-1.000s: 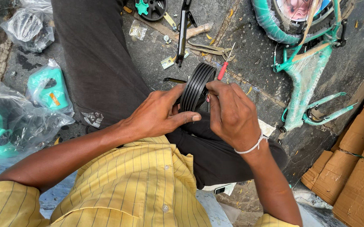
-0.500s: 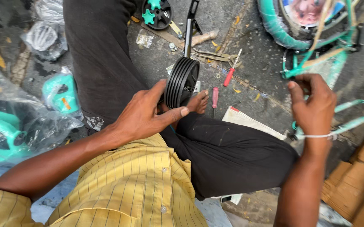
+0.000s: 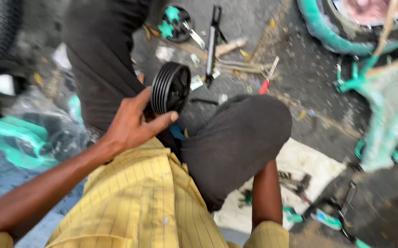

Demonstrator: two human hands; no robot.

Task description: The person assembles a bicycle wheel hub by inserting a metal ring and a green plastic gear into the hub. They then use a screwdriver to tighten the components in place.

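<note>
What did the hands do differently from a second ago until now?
The right hand let go of the small black wheel, swung out to the right, and has now gone down behind the knee, out of sight. The left hand stayed on the wheel, holding it upright by the leg.
</note>
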